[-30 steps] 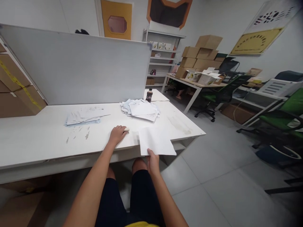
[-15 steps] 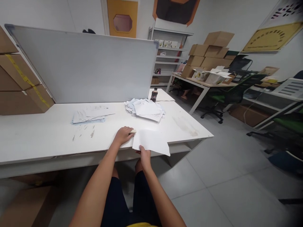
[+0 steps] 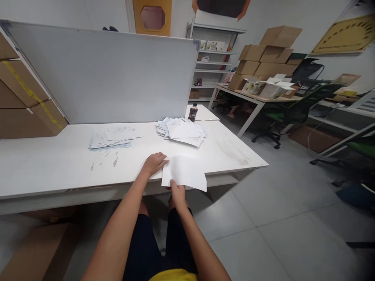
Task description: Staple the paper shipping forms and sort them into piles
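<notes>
A white sheet of paper (image 3: 187,171) hangs a little over the desk's front edge. My right hand (image 3: 177,192) grips its lower left edge, with the thumb on top and the fingers underneath. My left hand (image 3: 155,163) rests at the paper's upper left corner, its fingers curled over a small pale block (image 3: 166,158) that is mostly hidden. Farther back on the desk lies a messy pile of papers (image 3: 184,130). A thinner stack of sheets (image 3: 109,139) with bluish edges lies to the left.
A dark bottle (image 3: 193,113) stands behind the paper pile. A whiteboard (image 3: 105,78) rises along the back of the white desk (image 3: 70,168). Cardboard boxes (image 3: 38,117) are stacked at the left. To the right are a table with boxes (image 3: 263,58) and an office chair (image 3: 304,105).
The view has tilted slightly down. My left fingers have moved onto the paper's corner, covering more of the pale block. The sheet has shifted slightly left, still in my right hand.
</notes>
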Motion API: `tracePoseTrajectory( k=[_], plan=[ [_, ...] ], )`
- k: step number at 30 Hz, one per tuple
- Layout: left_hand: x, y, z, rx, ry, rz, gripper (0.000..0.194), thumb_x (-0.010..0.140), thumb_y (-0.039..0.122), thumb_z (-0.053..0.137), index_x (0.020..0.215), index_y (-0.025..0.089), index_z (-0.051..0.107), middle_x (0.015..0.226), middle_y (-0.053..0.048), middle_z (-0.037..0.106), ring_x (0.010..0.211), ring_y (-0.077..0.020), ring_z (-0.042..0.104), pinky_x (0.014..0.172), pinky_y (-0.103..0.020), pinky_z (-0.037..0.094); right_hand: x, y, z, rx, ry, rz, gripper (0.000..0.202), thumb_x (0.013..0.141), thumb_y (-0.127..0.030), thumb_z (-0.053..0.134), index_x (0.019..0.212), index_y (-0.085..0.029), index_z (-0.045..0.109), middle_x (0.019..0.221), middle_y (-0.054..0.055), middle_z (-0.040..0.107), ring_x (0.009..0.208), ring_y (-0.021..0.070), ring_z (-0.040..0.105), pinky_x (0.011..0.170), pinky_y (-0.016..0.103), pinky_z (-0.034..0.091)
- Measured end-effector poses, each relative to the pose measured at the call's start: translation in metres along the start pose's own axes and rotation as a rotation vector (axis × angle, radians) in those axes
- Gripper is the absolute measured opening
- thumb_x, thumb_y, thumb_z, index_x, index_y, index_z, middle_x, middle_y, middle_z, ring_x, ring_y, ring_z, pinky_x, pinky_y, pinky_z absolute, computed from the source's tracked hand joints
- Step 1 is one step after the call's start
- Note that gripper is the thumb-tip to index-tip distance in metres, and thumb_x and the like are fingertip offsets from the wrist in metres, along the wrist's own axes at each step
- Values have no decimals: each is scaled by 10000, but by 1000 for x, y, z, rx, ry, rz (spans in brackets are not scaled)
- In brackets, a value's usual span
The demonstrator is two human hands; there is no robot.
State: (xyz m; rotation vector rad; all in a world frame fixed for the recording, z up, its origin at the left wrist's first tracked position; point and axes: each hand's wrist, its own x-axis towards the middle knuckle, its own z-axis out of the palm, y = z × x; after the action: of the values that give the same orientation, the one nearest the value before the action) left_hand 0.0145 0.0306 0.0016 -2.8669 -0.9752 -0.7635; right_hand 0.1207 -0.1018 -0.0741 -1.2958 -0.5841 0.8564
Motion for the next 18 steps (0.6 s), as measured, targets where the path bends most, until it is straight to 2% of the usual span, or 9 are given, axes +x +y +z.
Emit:
tracePoseTrajectory(
  k=[3, 8, 12, 15, 18],
  plan=[
    [0, 0, 1, -3, -10, -7, 262, 958, 375, 491, 1060, 201, 657, 1006, -83, 677, 944, -222, 630, 804, -351, 478, 1, 4, 2, 60, 15, 55, 579, 672, -444, 616, 1094, -50, 659, 1064, 157, 709, 956, 271, 673, 726, 325, 577],
    [0, 3, 0, 14, -79, -10, 241, 950, 358, 510, 1055, 204, 662, 1077, -79, 693, 1003, -227, 632, 840, -360, 469, 0, 4, 1, 117, 32, 18, 579, 714, -463, 643, 1154, -88, 652, 1072, 128, 716, 1067, 261, 636, 881, 354, 534],
    [0, 11, -2, 49, -127, -11, 239, 949, 325, 510, 1073, 179, 653, 1089, -99, 691, 1033, -239, 629, 863, -373, 465, -3, 1, 4, 153, 94, 31, 634, 732, -513, 613, 1200, -87, 624, 1232, 144, 656, 1178, 255, 582, 995, 368, 471],
    [-4, 17, -2, 53, -80, -46, 258, 958, 311, 494, 1125, 178, 637, 1139, -105, 683, 1068, -234, 624, 887, -376, 464, -7, -4, 4, 130, 151, 40, 628, 717, -507, 613, 1161, -63, 637, 1269, 174, 629, 1197, 279, 575, 1039, 395, 437],
    [-8, 20, 1, 43, -22, -70, 300, 969, 340, 472, 1184, 191, 619, 1180, -108, 675, 1103, -233, 615, 913, -381, 461, -10, -18, -9, 71, 192, -57, 581, 741, -500, 600, 1135, -76, 650, 1249, 171, 641, 1216, 297, 562, 1056, 426, 422]
  ],
)
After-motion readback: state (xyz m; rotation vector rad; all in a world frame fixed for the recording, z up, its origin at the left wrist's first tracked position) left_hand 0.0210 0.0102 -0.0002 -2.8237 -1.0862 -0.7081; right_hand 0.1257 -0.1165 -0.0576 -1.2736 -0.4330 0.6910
